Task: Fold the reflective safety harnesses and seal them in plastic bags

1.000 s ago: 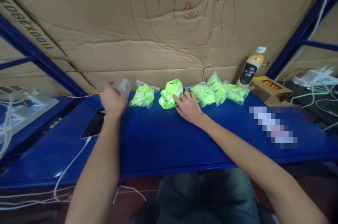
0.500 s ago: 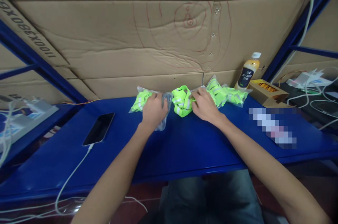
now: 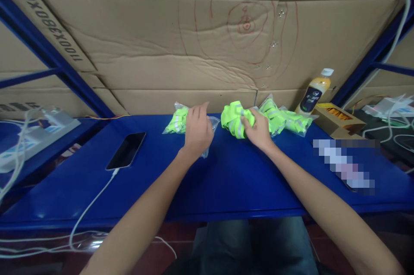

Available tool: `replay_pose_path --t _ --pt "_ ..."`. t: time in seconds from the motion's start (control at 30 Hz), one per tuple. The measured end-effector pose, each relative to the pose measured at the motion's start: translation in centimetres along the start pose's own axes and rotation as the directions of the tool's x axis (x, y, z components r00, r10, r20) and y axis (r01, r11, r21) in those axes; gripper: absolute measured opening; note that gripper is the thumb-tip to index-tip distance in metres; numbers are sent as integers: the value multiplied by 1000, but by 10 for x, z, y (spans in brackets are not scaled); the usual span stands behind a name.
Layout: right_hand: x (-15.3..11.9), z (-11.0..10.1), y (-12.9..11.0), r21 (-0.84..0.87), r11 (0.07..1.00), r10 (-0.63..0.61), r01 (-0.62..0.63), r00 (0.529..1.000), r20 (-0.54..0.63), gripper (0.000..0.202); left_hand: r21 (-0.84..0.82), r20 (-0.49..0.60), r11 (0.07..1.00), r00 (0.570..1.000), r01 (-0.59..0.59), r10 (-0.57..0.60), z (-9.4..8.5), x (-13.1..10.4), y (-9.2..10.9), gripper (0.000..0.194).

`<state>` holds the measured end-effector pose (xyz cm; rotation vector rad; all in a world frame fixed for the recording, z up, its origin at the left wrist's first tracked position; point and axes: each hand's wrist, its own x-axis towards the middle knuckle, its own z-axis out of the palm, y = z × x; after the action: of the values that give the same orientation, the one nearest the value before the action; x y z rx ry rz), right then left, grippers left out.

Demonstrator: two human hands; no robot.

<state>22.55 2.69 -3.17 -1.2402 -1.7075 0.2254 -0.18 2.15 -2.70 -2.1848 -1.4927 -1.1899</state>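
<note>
A clear plastic bag point(image 3: 206, 153) shows below and to the right of my left hand point(image 3: 199, 131), whose bent fingers are closed on it. My right hand point(image 3: 259, 130) grips the right side of a loose bundle of neon yellow-green webbing point(image 3: 233, 120) with silvery reflective stripes. A small gap separates this bundle from the bag's edge. Just left of my left hand lies a bagged neon bundle point(image 3: 177, 121). Behind and to the right of my right hand are two more, one upright-leaning bagged bundle point(image 3: 272, 113) and one flatter bagged bundle point(image 3: 296, 122).
On the blue table point(image 3: 226, 184), a phone point(image 3: 127, 150) with a white cable lies at left. A juice bottle point(image 3: 313, 93) and an open cardboard box point(image 3: 339, 118) stand at back right, near a blurred-out item point(image 3: 344, 165). Cardboard point(image 3: 145, 72) walls the back.
My right hand has closed further around the webbing bundle, which has turned and bunched up. My left hand has rolled over the bag, knuckles upward. The view has shifted slightly left.
</note>
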Motion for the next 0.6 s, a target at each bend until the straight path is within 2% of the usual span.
replay_pose_path --t 0.07,0.13,0.2,0.27,0.33,0.4,0.5,0.53,0.6 --pt "5 -6 1 346 927 170 -144 984 -47 32 -81 -48 995 997 -63 59 -7 1 4 52" --pt "8 -11 -3 630 748 255 -208 967 17 49 -168 -33 981 995 -94 89 -13 2 9 62" --pt "9 -15 -10 769 593 257 -238 961 100 64 -288 16 952 994 -99 109 -18 2 15 75" --pt "9 -19 -16 810 517 229 -278 956 182 68 -407 41 907 989 -112 141 -22 1 21 80" --pt "8 -21 -19 811 486 205 -325 945 256 64 -465 7 873 985 -147 170 -26 0 27 76" --pt "8 -22 -19 805 471 208 -361 932 297 61 -488 -32 860 988 -146 150 -27 -1 31 61" --pt "9 -20 -13 789 489 234 -372 927 292 58 -596 3 803 1000 18 -20 -22 -2 32 43" --pt "11 -20 -10 776 519 242 -359 932 269 57 -663 38 743 995 97 -96 -19 -2 31 42" --pt "15 -22 -3 726 619 239 -300 952 190 52 -804 143 540 962 251 -234 -13 0 27 46"
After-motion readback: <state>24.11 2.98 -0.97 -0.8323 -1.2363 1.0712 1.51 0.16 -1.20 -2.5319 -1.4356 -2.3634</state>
